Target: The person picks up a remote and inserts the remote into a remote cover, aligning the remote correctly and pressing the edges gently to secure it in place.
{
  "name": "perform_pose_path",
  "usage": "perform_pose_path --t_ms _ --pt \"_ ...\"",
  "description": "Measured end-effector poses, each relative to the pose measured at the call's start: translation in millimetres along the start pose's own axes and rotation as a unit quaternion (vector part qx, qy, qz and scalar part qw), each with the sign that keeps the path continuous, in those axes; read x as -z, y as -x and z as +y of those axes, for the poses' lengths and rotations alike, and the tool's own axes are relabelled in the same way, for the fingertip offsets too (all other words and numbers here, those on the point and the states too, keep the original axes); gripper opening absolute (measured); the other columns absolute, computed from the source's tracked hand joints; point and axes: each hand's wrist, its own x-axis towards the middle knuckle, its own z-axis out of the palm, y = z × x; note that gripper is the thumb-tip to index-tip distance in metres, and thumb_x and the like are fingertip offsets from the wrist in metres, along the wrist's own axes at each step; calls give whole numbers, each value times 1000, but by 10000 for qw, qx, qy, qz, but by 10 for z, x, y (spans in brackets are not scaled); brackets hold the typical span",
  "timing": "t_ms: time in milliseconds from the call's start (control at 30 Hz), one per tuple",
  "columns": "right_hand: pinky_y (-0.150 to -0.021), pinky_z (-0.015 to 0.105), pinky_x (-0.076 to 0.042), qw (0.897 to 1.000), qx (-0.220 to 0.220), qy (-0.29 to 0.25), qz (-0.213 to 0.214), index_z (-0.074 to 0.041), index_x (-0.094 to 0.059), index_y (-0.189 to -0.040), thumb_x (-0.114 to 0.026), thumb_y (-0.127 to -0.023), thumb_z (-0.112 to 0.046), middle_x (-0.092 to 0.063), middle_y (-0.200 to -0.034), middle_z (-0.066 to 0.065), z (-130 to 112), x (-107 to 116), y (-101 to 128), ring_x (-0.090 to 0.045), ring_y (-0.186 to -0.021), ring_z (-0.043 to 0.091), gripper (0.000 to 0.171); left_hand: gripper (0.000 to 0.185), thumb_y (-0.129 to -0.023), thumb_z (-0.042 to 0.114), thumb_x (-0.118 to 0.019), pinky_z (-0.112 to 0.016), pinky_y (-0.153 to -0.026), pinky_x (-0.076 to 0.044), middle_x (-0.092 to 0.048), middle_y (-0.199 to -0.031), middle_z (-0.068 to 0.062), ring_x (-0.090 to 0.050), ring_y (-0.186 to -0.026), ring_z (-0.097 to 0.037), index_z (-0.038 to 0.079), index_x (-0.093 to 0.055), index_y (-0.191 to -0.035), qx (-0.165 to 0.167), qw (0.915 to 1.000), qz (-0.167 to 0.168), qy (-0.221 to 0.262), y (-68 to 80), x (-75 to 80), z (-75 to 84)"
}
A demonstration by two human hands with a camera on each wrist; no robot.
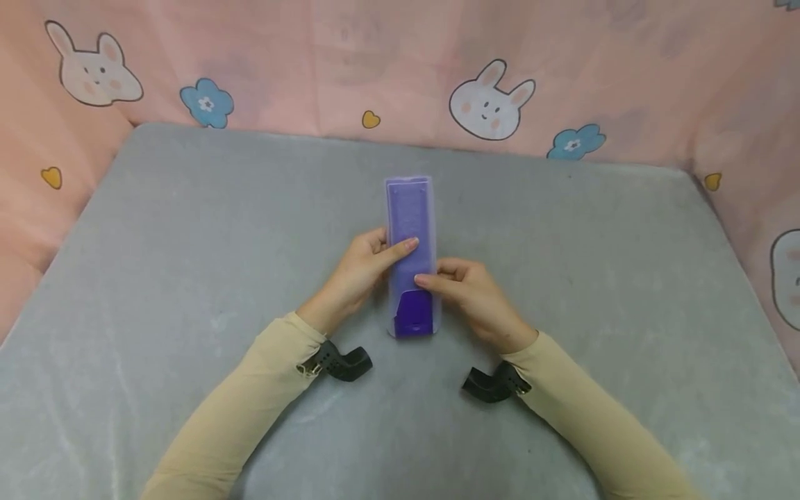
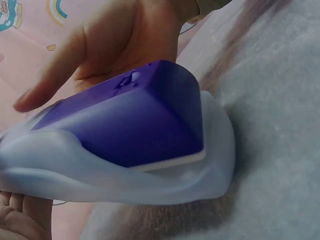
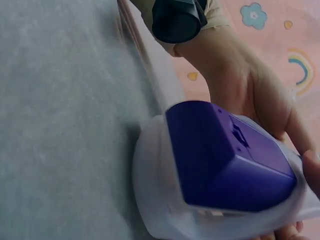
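Observation:
A long, narrow purple box [image 1: 410,208] in a frosted, see-through cover is held upright in the head view, over the middle of the table. Its near end [image 1: 415,316] shows bare and darker purple where the cover stops short. My left hand [image 1: 356,274] grips the left side, thumb lying across the top face. Lower down, my right hand [image 1: 481,302] pinches the right edge, its thumb on top. Both wrist views show the bare purple end [image 2: 140,125] with a small latch-like detail, and the pale cover [image 3: 150,185] loose around it. Fingers under the box are mostly hidden.
A grey cloth-covered table [image 1: 187,243] spreads around the hands. Pink curtain [image 1: 281,69] with rabbits and flowers closes in the back and sides. Black camera mounts [image 1: 346,364] sit at both wrists, close above the table.

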Motion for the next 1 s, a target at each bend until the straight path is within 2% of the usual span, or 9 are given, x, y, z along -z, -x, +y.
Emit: perform_pose_path --t_ms 100,233,400,500,567,700,867,1000 --pt "-80 30 -54 9998 149 -32 149 16 -57 -114 -63 -87 -3 -72 -91 8 44 -36 -29 -66 -87 14 33 33 -94 9 -56 -32 -92 -47 -63 -113 -24 -62 -94 -17 -11 -54 -120 -33 9999 -10 -169 -2 16 -12" --pt "-80 31 -55 9984 369 -265 348 15 -59 -110 -63 -86 0 -72 -90 8 95 -40 -46 -68 -86 16 28 35 -93 8 -57 -34 -96 -45 -62 -115 -24 -60 -102 -23 -10 -52 -122 -22 9989 -217 -407 -20 46 -27" --pt "-78 29 -54 9929 745 -578 723 -3 -67 -99 -63 -86 0 -72 -86 1 96 31 -72 -67 -84 15 14 44 -91 7 -60 -34 -96 -46 -58 -123 -24 -59 -109 -28 -8 -46 -130 154 9936 -858 -720 -46 80 -65" --pt "-75 25 -53 9883 934 -705 982 -11 -69 -91 -63 -86 0 -72 -83 -1 85 99 -98 -66 -80 11 13 45 -90 4 -60 -33 -93 -49 -58 -123 -24 -60 -108 -29 -9 -45 -130 194 9900 -1121 -831 -57 86 -107" --pt "-72 23 -51 9851 1024 -715 1183 -13 -69 -87 -64 -86 0 -71 -79 -2 76 134 -106 -64 -77 9 14 42 -89 3 -62 -31 -89 -51 -60 -118 -25 -61 -105 -27 -10 -47 -125 119 9886 -1102 -1023 -60 76 -135" --pt "-70 21 -50 9812 1096 -709 1422 -13 -70 -84 -65 -86 1 -71 -77 -3 72 172 -117 -62 -74 7 15 36 -86 3 -66 -29 -82 -54 -62 -108 -24 -63 -97 -26 -10 -51 -117 -62 9847 -839 -1529 -56 42 -155" --pt "-67 21 -49 9795 1126 -699 1516 -6 -70 -86 -68 -85 -2 -70 -74 -3 71 171 -126 -62 -71 6 4 29 -84 7 -70 -27 -73 -54 -64 -98 -17 -63 -90 -24 -5 -55 -106 -467 9740 -526 -2155 -52 42 -160" --pt "-65 20 -49 9788 1119 -747 1544 -8 -69 -85 -67 -85 -1 -70 -73 -3 74 168 -123 -61 -70 6 7 26 -84 8 -69 -26 -72 -54 -63 -96 -14 -63 -85 -21 -4 -56 -103 -689 9670 -488 -2403 -68 48 -191"
